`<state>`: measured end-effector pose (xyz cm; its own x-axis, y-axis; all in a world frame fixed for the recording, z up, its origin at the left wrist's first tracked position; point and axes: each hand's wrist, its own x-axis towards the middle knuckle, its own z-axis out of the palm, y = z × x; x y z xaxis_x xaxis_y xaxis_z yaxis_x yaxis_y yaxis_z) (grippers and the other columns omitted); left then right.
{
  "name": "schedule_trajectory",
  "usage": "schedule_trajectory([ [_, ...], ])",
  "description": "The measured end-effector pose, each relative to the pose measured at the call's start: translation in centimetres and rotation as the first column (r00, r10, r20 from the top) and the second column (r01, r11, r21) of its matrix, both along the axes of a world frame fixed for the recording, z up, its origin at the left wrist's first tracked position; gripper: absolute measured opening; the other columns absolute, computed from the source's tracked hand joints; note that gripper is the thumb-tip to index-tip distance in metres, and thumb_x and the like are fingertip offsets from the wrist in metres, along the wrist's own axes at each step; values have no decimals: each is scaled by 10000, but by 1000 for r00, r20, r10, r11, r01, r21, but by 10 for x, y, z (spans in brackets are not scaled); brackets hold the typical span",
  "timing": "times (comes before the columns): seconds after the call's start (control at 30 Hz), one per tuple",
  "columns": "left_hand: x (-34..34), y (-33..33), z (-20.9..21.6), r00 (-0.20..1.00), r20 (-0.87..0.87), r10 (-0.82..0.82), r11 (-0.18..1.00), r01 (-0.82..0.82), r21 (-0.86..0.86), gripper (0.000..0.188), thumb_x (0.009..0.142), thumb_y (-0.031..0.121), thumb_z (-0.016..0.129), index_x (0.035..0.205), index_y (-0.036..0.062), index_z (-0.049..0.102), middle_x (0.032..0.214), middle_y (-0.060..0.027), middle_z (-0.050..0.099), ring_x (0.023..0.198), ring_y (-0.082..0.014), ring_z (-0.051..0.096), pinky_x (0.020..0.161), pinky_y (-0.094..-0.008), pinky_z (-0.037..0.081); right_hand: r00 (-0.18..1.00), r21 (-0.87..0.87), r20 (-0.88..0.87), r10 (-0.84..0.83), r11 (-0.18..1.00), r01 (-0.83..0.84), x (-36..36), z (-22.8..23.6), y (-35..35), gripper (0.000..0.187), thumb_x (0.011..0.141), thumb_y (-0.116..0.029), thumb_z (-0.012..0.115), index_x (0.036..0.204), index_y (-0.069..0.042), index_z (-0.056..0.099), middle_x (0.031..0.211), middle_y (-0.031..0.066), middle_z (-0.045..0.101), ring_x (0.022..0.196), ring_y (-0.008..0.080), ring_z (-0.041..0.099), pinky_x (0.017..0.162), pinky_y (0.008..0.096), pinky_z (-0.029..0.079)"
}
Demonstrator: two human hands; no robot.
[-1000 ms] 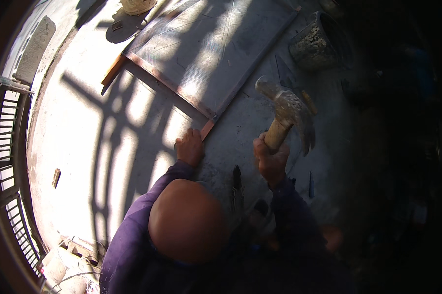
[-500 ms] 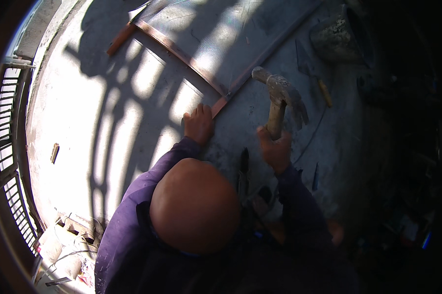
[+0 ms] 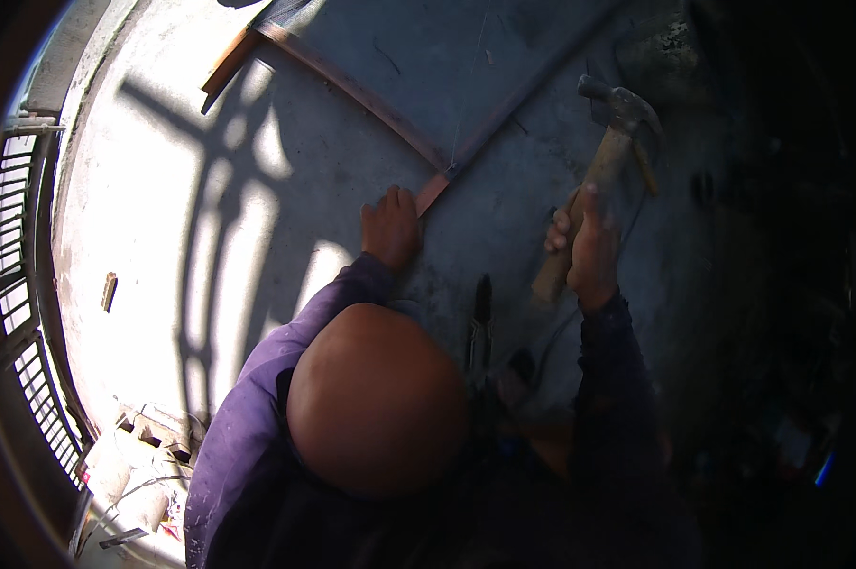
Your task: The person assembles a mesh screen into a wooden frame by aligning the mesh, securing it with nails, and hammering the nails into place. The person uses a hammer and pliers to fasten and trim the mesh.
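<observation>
since the earlier frame, the hammer [image 3: 606, 161] has lifted away from the wooden frame [image 3: 371, 100] corner and now sits raised on the right, head up and away from the person, handle running diagonally down-left into the right hand [image 3: 584, 248], which is closed around it. step in hand appears to be nailing the frame corner; the next move calls for an aimed downstroke. left hand [image 3: 390, 228] lies flat, fingers extended, touching the corner on the concrete floor [image 3: 162, 237].

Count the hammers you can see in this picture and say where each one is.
1: a wooden-handled claw hammer, gripped in the right hand and raised above the grey concrete floor at upper right. The dark right side could hide others.
</observation>
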<state>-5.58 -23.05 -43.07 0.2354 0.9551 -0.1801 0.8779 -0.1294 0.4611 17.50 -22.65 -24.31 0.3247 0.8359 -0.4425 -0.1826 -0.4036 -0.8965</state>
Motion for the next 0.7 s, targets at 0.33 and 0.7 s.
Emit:
schedule_trajectory([
  [0.33, 0, -2, -8, 999, 37, 19, 995, -22, 101, 323, 841, 243, 720, 1045, 69, 539, 1013, -95, 590, 923, -267, 659, 741, -482, 420, 907, -464, 81, 414, 821, -334, 4, 27, 10, 361, 1024, -402, 622, 950, -66, 516, 658, -2, 505, 503, 79, 493, 458, 281, 438],
  [0.7, 1, 2, -7, 998, 55, 35, 992, -41, 117, 347, 829, 235, 730, 1060, 65, 535, 1033, -97, 588, 946, -269, 659, 760, -476, 420, 711, -322, 496, 498, 866, -382, -26, -44, -54, 353, 1033, -405, 594, 993, -59, 544, 692, 9, 523, 553, 84, 492, 521, 288, 438],
])
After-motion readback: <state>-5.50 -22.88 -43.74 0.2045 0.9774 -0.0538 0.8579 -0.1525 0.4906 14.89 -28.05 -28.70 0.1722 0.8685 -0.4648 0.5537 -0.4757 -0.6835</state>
